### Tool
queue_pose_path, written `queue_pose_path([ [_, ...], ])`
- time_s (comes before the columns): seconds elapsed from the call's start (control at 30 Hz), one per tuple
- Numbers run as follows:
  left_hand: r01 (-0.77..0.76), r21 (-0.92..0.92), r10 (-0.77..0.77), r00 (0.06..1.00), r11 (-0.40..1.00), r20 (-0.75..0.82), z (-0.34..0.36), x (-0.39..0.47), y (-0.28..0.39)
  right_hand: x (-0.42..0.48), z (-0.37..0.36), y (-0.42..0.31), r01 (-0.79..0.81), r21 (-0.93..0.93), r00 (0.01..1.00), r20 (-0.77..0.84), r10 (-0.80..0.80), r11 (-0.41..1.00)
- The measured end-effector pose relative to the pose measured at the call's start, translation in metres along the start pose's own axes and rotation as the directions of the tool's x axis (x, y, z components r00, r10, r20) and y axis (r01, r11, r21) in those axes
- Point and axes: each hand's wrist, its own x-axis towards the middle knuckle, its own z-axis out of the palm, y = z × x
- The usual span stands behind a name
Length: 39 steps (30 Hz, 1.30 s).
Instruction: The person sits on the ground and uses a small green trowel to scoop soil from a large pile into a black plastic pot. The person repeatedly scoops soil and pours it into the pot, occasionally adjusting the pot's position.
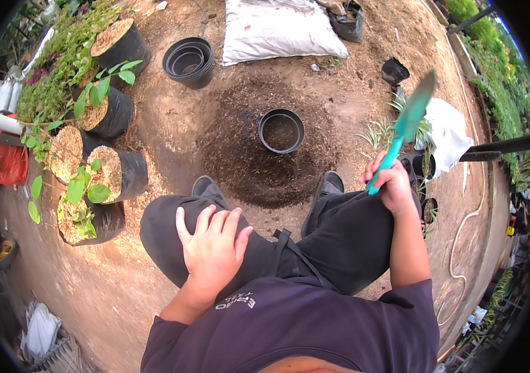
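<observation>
My left hand (214,245) rests with spread fingers on my left knee, and nothing is in it. In my right hand (388,179) is a green garden trowel (402,128), gripped by its handle above my right knee. The trowel's blade points up and away from me, with dirt on its tip. Before my feet stands a round black plastic pot (281,131) with some dark soil visible inside. It sits on a spread patch of dark potting soil (241,163) on the ground.
Nested black pots (188,63) stand at the far left of the soil, beside a large white sack (281,32). Black grow bags (127,175) with leafy plants line the left. To the right are spider plants (379,135), a white bag (444,135) and a hose (453,252).
</observation>
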Motion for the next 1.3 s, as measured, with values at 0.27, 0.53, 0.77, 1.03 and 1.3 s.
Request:
queue_pose_path([
  [0.27, 0.002, -0.340, -0.071, 0.979, 0.941, -0.190, 0.000, 0.008, -0.011, 0.018, 0.099, 0.065, -0.169, -0.530, 0.901, 0.259, 0.348, 0.831],
  [0.53, 0.049, -0.333, -0.123, 0.971, 0.942, -0.205, -0.001, 0.008, -0.022, 0.116, 0.186, 0.263, -0.160, -0.718, 0.871, 0.220, 0.439, 0.678],
  [0.77, 0.035, -0.277, -0.104, 0.966, 0.960, -0.236, 0.001, 0.008, -0.023, 0.137, 0.198, 0.335, -0.249, -0.809, 0.941, -0.072, 0.330, 0.533],
  [1.03, 0.060, -0.248, -0.117, 0.968, 0.967, -0.224, 0.005, 0.008, -0.021, 0.113, 0.192, 0.285, -0.278, -0.806, 0.961, -0.240, 0.141, 0.522],
  [1.3, 0.056, -0.232, -0.110, 0.967, 0.971, -0.228, 0.004, 0.006, -0.018, 0.107, 0.167, 0.253, -0.299, -0.767, 0.942, -0.333, 0.046, 0.568],
])
